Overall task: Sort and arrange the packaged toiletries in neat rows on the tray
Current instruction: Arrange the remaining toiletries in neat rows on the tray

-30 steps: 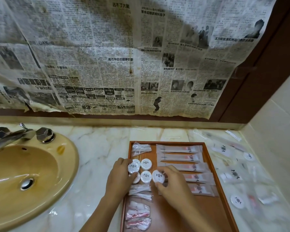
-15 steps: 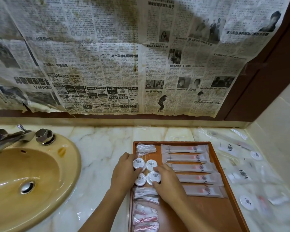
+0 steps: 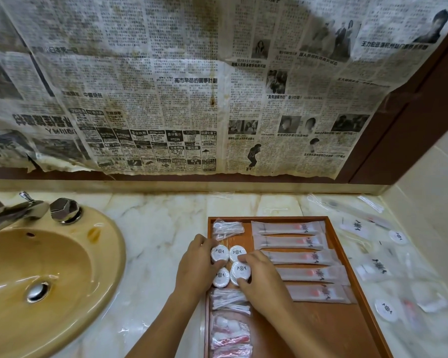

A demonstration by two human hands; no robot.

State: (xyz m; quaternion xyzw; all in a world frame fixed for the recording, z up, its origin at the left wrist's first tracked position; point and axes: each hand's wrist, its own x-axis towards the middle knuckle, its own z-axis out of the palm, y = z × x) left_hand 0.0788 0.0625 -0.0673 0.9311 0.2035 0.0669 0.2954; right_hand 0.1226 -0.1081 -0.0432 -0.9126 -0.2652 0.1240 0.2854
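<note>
Both hands work at the left side of the wooden tray [image 3: 332, 223], squaring four round white soaps [image 3: 219, 253] into a two-by-two block. The right hand [image 3: 260, 276] pinches the near-right soap [image 3: 240, 273] between finger and thumb, seemingly to seat it against its neighbours; the left hand [image 3: 194, 267] curls against the block's left edge as a backstop. Long sachets [image 3: 292, 242] already lie in a column to the right (evenly spaced, labels aligned). More packets [image 3: 378, 267] wait on the marble counter [image 3: 153, 241], right of the tray.
</note>
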